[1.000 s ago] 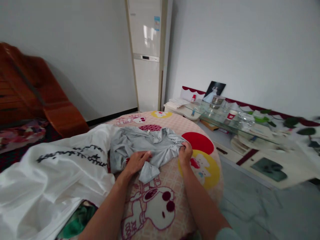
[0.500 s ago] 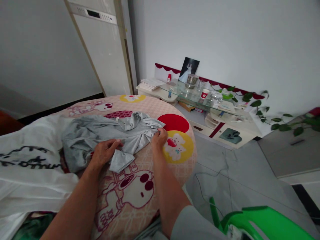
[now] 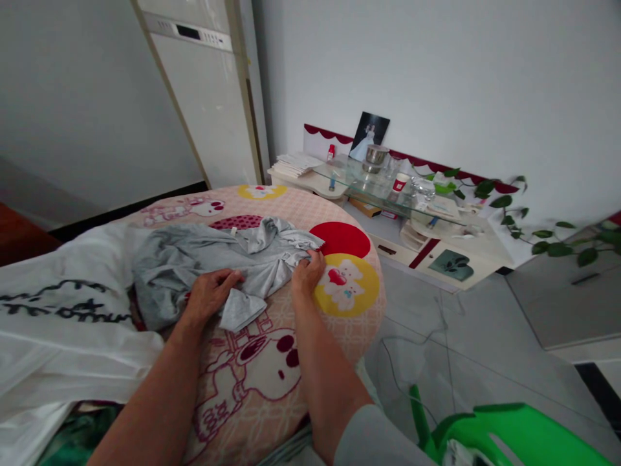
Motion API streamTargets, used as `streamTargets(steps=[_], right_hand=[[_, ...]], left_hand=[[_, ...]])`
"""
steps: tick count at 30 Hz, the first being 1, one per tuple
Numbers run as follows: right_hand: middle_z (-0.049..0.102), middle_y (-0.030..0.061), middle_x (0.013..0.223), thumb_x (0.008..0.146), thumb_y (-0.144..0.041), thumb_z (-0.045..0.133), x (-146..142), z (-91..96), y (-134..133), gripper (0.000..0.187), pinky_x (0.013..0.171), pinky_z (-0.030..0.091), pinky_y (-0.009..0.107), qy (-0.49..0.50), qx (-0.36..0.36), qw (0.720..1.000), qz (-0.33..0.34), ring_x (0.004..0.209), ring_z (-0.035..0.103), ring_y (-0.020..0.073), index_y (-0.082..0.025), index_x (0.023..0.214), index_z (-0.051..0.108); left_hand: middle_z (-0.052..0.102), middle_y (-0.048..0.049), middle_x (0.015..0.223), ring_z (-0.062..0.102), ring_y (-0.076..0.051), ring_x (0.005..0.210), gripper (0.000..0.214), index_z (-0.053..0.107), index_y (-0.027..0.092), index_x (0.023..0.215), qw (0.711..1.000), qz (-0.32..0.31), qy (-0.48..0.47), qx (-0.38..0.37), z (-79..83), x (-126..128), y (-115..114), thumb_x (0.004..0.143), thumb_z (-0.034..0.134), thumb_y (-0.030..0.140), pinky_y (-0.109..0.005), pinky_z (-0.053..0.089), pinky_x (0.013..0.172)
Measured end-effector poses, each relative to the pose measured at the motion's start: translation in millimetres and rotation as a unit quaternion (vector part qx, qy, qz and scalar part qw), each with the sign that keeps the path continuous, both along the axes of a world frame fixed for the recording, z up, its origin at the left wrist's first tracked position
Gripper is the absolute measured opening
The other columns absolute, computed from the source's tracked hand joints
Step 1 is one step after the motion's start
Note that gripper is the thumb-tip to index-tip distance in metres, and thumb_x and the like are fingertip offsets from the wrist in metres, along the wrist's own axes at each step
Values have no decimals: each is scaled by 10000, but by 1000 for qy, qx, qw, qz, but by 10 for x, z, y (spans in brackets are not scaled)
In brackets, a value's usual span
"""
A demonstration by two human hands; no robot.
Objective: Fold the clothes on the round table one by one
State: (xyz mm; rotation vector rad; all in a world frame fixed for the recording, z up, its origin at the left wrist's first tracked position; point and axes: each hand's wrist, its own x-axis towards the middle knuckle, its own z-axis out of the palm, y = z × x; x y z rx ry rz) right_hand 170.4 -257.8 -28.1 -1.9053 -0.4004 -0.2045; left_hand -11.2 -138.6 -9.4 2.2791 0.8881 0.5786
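A crumpled grey T-shirt (image 3: 182,255) lies spread on the round table, with a small pale label near its collar and a short sleeve (image 3: 242,309) turned toward me. My right hand (image 3: 309,270) pinches the gathered fabric at the shirt's right end, fingers closed. My left hand (image 3: 213,294) is closed at the near edge of the shirt, left of the sleeve; its thumb and forefinger point right and its other fingertips are hidden. To the left, a white garment (image 3: 63,349) with black lettering lies bunched against the grey one.
A cartoon-patterned cloth (image 3: 272,408) covers the table. Beyond it stands a low cabinet (image 3: 449,262) with a glass shelf, a paper cup (image 3: 398,182) and metal bowls. At lower right is a green plastic chair (image 3: 524,430). A cable (image 3: 395,375) lies on the floor.
The view has shifted slightly, so the scene sits a little further right. Both hands stay at nearly the same spots on the grey T-shirt, which keeps its shape.
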Motion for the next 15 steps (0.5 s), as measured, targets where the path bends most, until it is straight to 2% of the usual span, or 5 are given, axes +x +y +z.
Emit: streamTargets(steps=[5, 9, 12, 15], right_hand=[[686, 111, 1022, 741, -148, 390, 118, -102, -101, 345, 933, 427, 389, 9, 61, 998, 28, 986, 583, 240, -150, 930, 679], [705, 164, 967, 755, -275, 415, 188, -103, -192, 364, 906, 444, 411, -4, 74, 994, 78, 953, 615, 279, -109, 902, 703], [707, 193, 1002, 777, -376, 413, 223, -124, -229, 449, 908, 449, 399, -2, 42, 996, 79, 975, 627, 295, -86, 938, 714], [696, 199, 1076, 788, -394, 399, 256, -167, -236, 503, 937, 442, 377, -5, 19, 996, 81, 1024, 625, 291, -66, 1014, 706]], left_hand=[[668, -23, 650, 593, -181, 631, 482, 720, 161, 773, 998, -30, -41, -42, -13, -47, -39, 806, 452, 560, -249, 417, 586], [602, 0, 575, 520, -147, 575, 439, 697, 155, 706, 994, -36, -81, -66, -32, -43, -70, 800, 480, 525, -231, 372, 540], [546, 10, 540, 467, -129, 543, 444, 708, 139, 736, 988, -28, -119, -91, 10, -82, -59, 799, 489, 519, -225, 338, 522], [503, 17, 532, 422, -117, 523, 475, 722, 128, 791, 980, -5, -166, -111, 102, -199, -20, 812, 483, 539, -225, 308, 512]])
